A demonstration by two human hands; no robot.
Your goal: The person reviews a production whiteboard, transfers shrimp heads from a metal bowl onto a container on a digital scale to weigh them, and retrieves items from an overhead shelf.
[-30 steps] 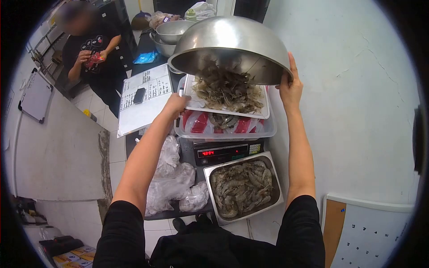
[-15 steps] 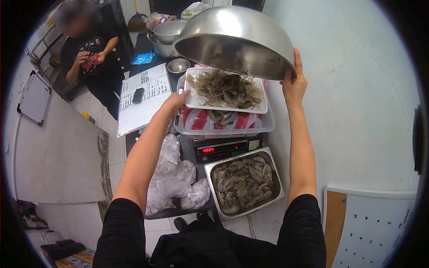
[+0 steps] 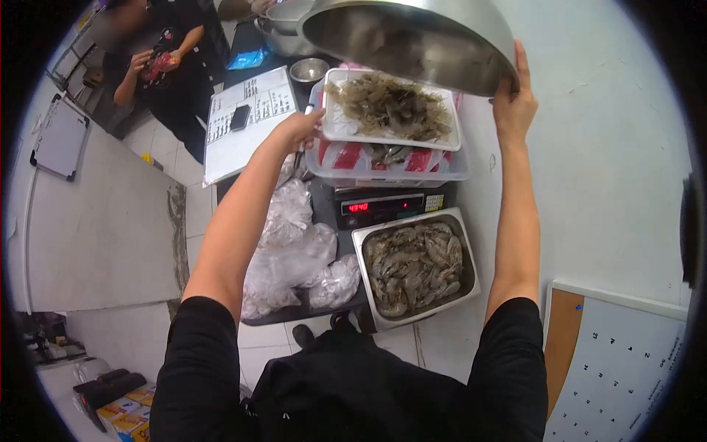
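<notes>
My right hand grips the rim of a big steel bowl, held tilted high above a white tray heaped with raw shrimp. My left hand rests on the tray's left edge. The tray sits on a clear plastic tub that stands on a scale with a red display. In front of the scale is a steel pan full of shrimp.
Plastic bags lie left of the scale. A whiteboard sheet with a phone lies further left. More steel bowls stand behind. Another person stands at the far left holding something red. A white wall runs along the right.
The bowl has been lifted higher and tipped further back; shrimp that were sliding out now lie heaped on the tray. The scale reading changed.
</notes>
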